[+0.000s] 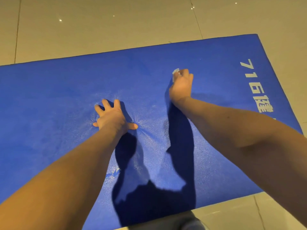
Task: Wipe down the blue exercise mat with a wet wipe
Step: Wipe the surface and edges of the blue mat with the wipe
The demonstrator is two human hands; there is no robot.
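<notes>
The blue exercise mat (pixel 49 100) lies flat across the floor, with white print near its right end. My left hand (pixel 113 116) presses flat on the mat's middle, fingers spread, denting the foam. My right hand (pixel 181 84) is farther out and to the right, its fingers curled over a white wet wipe (pixel 175 72) held down on the mat. Only a small edge of the wipe shows past the fingertips.
Beige floor tiles (pixel 99 27) surround the mat on the far side and at the right. The white print (pixel 255 85) marks the mat's right end. A dark trouser knee (pixel 184 221) shows at the bottom edge. My arms cast shadows on the mat.
</notes>
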